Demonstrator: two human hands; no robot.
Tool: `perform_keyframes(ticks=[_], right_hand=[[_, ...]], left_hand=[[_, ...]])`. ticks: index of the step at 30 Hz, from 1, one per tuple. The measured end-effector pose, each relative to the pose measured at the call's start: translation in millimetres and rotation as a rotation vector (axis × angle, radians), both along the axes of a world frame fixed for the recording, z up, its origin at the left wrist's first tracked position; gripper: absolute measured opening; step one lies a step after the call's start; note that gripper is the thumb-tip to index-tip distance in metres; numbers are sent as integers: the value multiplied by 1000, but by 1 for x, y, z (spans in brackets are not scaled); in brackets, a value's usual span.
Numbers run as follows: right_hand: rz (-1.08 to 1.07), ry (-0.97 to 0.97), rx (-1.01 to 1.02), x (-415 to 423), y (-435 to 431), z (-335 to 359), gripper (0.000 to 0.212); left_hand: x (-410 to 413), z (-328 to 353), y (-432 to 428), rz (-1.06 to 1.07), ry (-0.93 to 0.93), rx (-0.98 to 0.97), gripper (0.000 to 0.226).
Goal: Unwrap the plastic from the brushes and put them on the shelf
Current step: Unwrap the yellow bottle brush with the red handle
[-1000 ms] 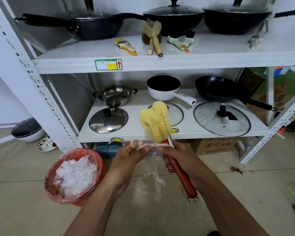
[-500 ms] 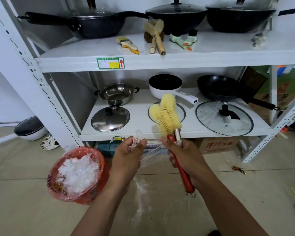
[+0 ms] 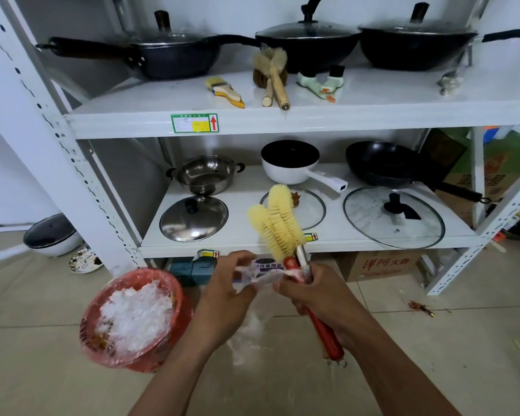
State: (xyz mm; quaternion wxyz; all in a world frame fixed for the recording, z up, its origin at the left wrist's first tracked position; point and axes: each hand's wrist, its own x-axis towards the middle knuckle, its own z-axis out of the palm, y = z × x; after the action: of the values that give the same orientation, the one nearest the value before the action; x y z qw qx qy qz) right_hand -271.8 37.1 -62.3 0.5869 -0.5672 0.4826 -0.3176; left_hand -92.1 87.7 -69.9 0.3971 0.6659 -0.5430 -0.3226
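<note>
Two yellow bottle brushes (image 3: pixel 275 223) with red and pale handles stand tilted in front of the lower shelf, held together in my right hand (image 3: pixel 318 298). Clear plastic wrap (image 3: pixel 260 273) with a printed label clings around the handles just below the bristles. My left hand (image 3: pixel 228 286) pinches that wrap and a loose tail of it hangs down between my arms. Several unwrapped brushes (image 3: pixel 272 78) lie on the upper shelf (image 3: pixel 373 115) in front of the woks.
A red bin (image 3: pixel 132 319) full of crumpled plastic stands on the floor at my left. The lower shelf (image 3: pixel 243 232) carries pots, pans and glass lids. Black woks line the upper shelf. Cardboard boxes sit under the rack; a bowl and plate lie at far left.
The brushes have risen and shifted slightly right. My left hand has drawn the wrap leftward off the handles, then come back close to my right hand with the wrap bunched.
</note>
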Motion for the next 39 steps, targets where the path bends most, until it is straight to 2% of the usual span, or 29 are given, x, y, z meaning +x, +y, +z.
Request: perform_keyframes(ticks=[3, 6, 11, 14, 16, 18, 22, 26, 29, 33, 35, 37, 38, 39], right_hand=[[22, 4, -22, 1, 0, -2, 19], [42, -5, -33, 1, 1, -1, 20], [61, 14, -26, 1, 1, -2, 15], [40, 10, -1, 2, 0, -4, 13], [23, 37, -2, 1, 0, -5, 11], [16, 73, -6, -2, -2, -6, 10], [-7, 124, 7, -6, -5, -8, 14], [9, 148, 12, -6, -6, -8, 14], [7, 117, 36, -5, -8, -6, 16], [10, 112, 45, -1, -7, -7, 20], [14, 115, 38, 1, -5, -8, 19], [-1, 104, 17, 0, -5, -9, 17], [-4, 87, 12, -1, -4, -7, 16], [1, 63, 8, 0, -4, -6, 16]], left_hand=[[-8, 8, 2, -122, -22, -106, 19], [-10, 6, -2, -155, -16, -126, 8], [-11, 3, -3, -101, -19, -222, 2], [-12, 4, 0, -64, -144, -313, 8], [-14, 6, 2, -3, -149, -361, 14], [-11, 11, 2, 95, -91, -379, 15], [3, 21, 0, 312, 172, -417, 13], [0, 27, 2, 402, 338, -415, 15], [5, 22, -1, 509, 369, -419, 16], [15, 15, 0, 620, 320, -434, 17], [15, 14, 0, 536, 342, -423, 15], [9, 15, -2, 334, 357, -348, 7], [6, 15, -3, 230, 351, -285, 8], [2, 14, -4, 130, 314, -205, 20]])
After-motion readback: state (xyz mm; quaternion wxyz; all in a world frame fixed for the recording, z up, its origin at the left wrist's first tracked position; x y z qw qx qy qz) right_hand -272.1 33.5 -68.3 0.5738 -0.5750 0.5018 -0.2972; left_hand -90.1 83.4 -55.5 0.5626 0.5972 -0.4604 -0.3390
